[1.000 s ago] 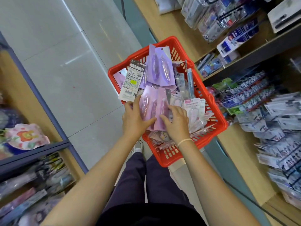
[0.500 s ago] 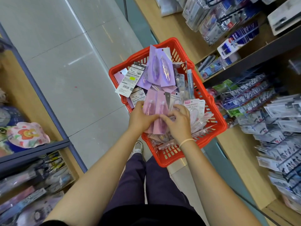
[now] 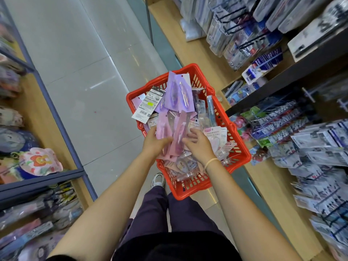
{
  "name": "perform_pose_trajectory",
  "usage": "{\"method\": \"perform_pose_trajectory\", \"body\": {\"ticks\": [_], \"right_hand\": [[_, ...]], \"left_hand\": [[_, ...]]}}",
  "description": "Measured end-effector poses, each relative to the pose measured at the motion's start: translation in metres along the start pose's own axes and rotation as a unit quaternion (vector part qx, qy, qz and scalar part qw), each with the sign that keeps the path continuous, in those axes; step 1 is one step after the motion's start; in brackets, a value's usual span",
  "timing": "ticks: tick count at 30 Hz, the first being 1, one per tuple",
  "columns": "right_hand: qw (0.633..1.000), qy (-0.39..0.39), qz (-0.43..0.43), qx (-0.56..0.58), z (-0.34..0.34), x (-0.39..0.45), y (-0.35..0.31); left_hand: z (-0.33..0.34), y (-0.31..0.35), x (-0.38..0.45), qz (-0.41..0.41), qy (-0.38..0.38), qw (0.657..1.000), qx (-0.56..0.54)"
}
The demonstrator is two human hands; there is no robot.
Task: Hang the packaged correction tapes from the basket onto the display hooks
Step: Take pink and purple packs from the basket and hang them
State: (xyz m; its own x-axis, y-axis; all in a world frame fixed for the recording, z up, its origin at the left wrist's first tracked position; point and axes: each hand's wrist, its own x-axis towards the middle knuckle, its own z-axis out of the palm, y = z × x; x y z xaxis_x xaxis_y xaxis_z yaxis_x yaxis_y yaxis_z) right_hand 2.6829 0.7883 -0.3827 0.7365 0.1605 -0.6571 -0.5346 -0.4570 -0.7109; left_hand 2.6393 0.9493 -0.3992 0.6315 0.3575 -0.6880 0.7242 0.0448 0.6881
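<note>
We are at the gathering step, over the red basket (image 3: 190, 189) at the centre of the view. Our left hand (image 3: 153, 143) grips a fan of pink packs (image 3: 170, 132), thumb curled across their fronts. At its 3 o'clock our right hand (image 3: 200, 146) has loosely bent fingers touching the fan's edge; we cannot tell whether it pinches a pack. More packs lie loose in the basket. We judge the next move is squaring the fan, then lifting it toward the hooks (image 3: 237, 29) at 1 o'clock, hang-holes lined up.
</note>
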Motion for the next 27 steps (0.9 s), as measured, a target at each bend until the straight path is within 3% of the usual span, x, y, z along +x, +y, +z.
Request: {"method": "perform_pose_trajectory", "body": {"ticks": [11,18,23,27], "right_hand": [[0.996,-0.023,-0.038,0.076,-0.004,0.007,0.003],[0.989,-0.121,-0.055,0.067,-0.011,-0.017,-0.011],[0.999,-0.018,-0.008,0.034,-0.013,-0.005,-0.001],[0.996,0.004,0.02,-0.086,0.008,0.008,-0.002]], "left_hand": [[0.009,0.004,-0.009,0.012,-0.01,0.997,-0.074],[-0.007,0.009,-0.038,0.005,-0.066,0.992,-0.108],[-0.026,-0.009,-0.042,-0.023,-0.016,0.991,-0.128],[-0.04,-0.022,-0.033,-0.052,-0.03,0.989,-0.133]]}}
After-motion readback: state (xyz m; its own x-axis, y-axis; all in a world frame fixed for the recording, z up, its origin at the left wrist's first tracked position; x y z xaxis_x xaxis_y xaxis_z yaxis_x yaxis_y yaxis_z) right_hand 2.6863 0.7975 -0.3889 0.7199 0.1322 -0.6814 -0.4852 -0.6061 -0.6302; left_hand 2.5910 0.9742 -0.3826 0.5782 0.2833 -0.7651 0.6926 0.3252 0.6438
